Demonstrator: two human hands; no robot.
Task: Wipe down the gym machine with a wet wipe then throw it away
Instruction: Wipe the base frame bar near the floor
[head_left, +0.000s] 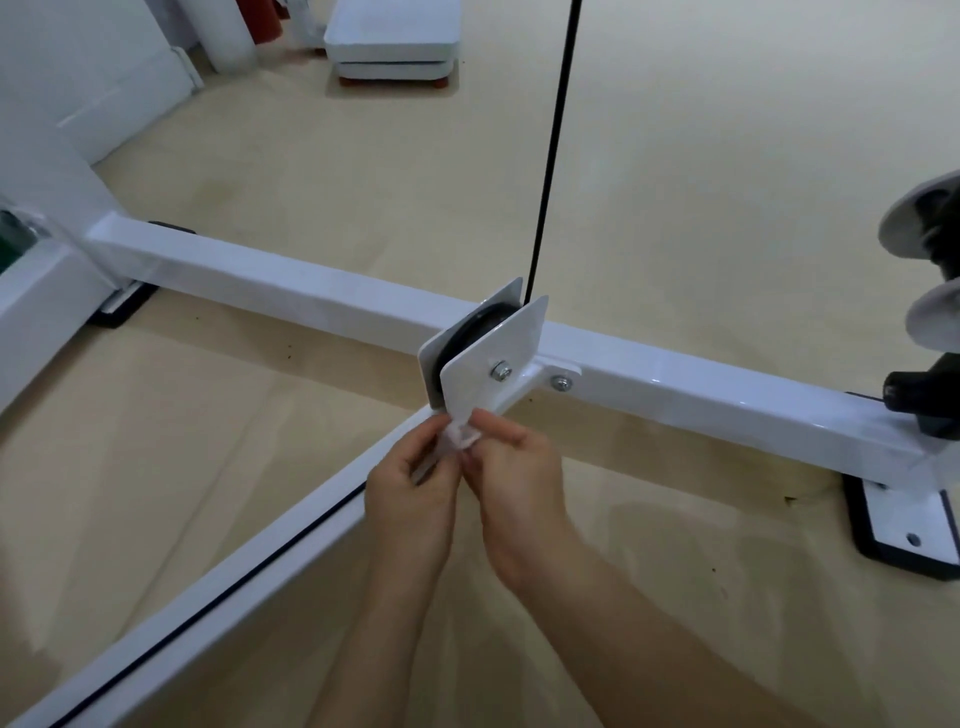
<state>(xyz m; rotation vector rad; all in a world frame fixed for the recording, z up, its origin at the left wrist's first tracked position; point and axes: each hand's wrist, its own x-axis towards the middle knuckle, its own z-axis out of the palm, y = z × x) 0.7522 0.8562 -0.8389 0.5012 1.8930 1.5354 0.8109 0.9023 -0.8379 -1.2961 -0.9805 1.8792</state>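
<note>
Both hands met just below the pulley bracket (493, 358); the left hand (410, 488) and right hand (519, 467) pinched the crumpled wet wipe (460, 435) between their fingertips.

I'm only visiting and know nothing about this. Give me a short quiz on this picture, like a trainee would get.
1. True or false: the left hand and right hand both pinch the wet wipe.
2. The black cable rises from: A the pulley, B the footstool, C the floor plate.
3. Fill in: the gym machine frame is painted ____.
Key: 1 true; 2 A; 3 white.
</note>
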